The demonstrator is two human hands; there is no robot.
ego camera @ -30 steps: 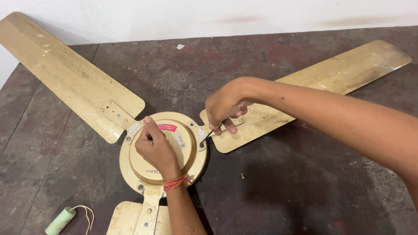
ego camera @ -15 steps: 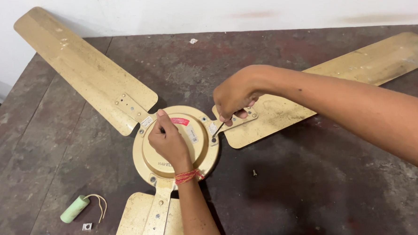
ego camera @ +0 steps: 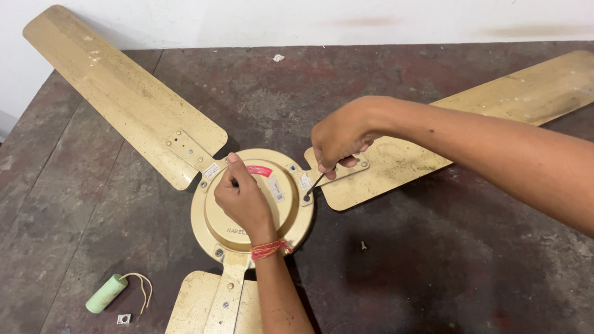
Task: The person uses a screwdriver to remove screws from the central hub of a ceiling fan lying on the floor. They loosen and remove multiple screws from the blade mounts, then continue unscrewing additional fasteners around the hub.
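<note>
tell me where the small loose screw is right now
In the head view, the loose screw lies on the dark table, right of the fan's motor hub and below the right-side blade.

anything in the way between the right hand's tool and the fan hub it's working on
Nothing visible does. The right hand holds a thin dark tool whose tip already meets the rim of the fan hub beside the blade bracket. The left hand rests on the hub's top, off to the side of the tool.

Wall (ego camera: 250, 11): plain white, faintly smudged.
Work surface (ego camera: 452, 281): dark, worn, mottled with rusty red patches.
Light: even.
</note>
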